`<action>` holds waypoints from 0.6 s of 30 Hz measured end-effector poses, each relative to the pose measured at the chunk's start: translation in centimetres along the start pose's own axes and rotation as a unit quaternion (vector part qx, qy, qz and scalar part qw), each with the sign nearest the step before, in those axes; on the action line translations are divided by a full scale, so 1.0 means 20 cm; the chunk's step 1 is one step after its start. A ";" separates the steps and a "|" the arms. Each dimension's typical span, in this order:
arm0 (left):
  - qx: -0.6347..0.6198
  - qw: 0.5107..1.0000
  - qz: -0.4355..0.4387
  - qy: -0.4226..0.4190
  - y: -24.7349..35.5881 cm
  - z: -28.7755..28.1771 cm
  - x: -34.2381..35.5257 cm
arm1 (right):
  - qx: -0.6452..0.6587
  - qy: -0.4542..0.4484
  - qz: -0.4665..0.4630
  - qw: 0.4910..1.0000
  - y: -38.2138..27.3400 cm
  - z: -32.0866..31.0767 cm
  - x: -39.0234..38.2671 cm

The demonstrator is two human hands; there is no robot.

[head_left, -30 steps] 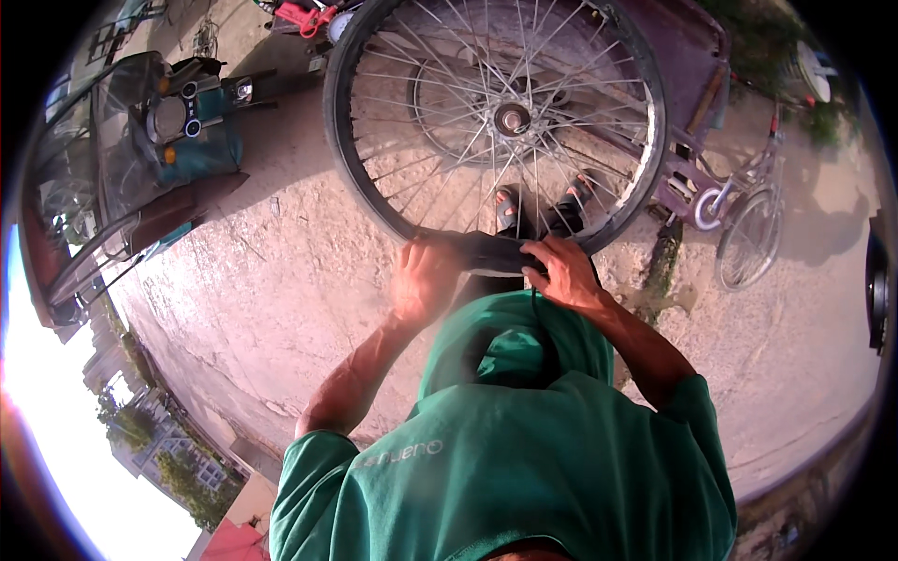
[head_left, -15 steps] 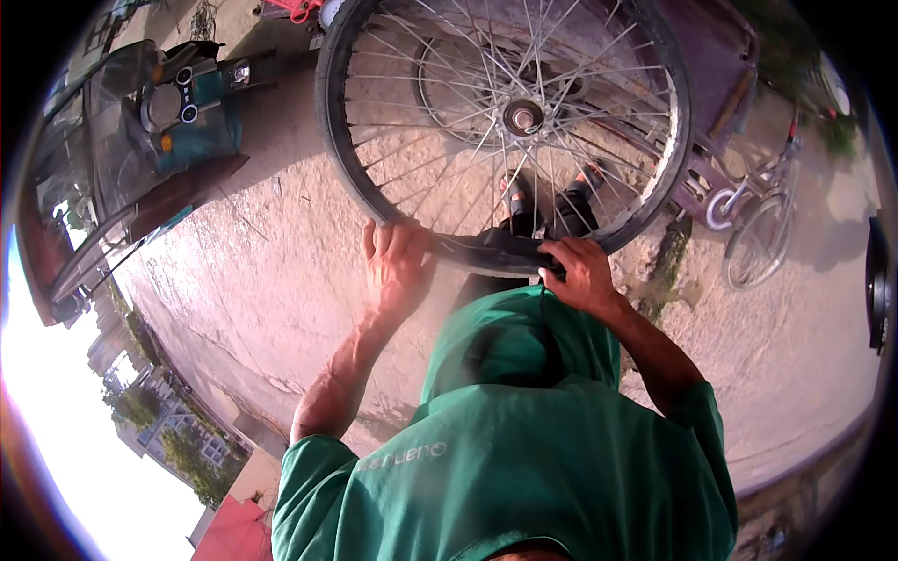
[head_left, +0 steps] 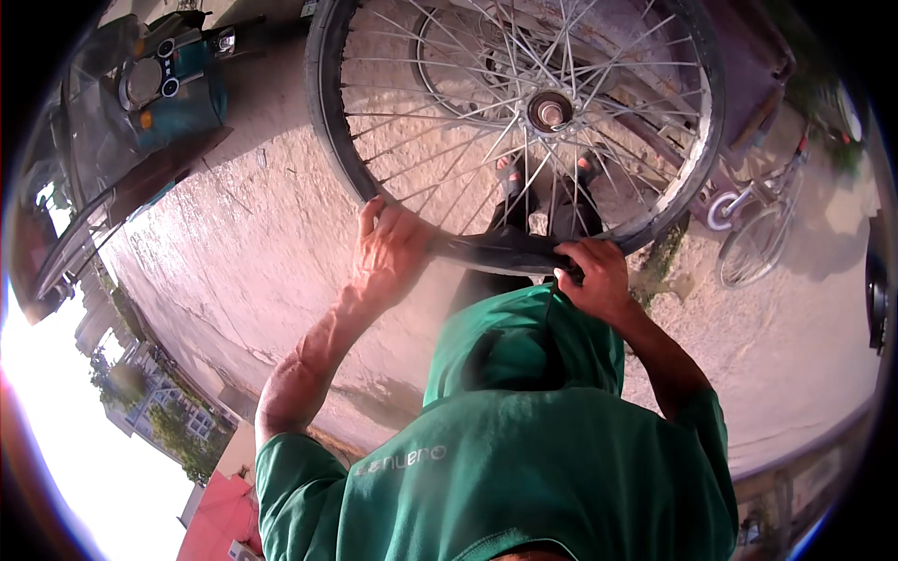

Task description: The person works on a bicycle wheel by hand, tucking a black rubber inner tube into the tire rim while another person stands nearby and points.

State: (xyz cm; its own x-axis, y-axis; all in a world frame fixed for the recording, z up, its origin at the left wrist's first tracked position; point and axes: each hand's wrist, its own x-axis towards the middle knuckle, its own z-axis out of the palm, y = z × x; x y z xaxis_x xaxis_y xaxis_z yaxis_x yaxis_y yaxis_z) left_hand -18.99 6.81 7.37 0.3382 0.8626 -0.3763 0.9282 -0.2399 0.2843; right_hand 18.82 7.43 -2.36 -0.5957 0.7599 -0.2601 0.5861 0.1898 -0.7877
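From your head camera, the bicycle wheel fills the upper middle, its top cut off at twelve o'clock; your feet show only through the spokes, and your green hood hides your chest. Your left hand lies spread on the tyre at seven o'clock of the wheel; your right hand is curled tight around the tyre at five o'clock. Since half a second ago, the left hand has slid rightward along the tyre.
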 end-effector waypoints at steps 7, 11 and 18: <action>-0.031 0.998 0.022 0.050 0.02 0.08 -0.14 | -0.028 0.037 -0.045 0.998 0.03 -0.06 0.01; -0.029 0.999 0.016 0.036 0.03 0.09 -0.18 | -0.035 0.023 -0.044 0.998 0.05 -0.08 0.02; -0.047 0.998 0.001 0.032 0.07 0.10 -0.16 | -0.056 -0.007 -0.056 0.997 0.08 -0.12 0.03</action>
State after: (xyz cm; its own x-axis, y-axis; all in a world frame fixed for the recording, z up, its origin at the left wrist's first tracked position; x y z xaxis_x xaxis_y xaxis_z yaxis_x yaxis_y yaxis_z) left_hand -18.42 2.88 7.26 0.3262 0.8896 -0.3197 0.9079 -0.2006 0.3681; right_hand 20.73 9.63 -2.54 -0.6684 0.7210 -0.1828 0.5729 0.3423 -0.7447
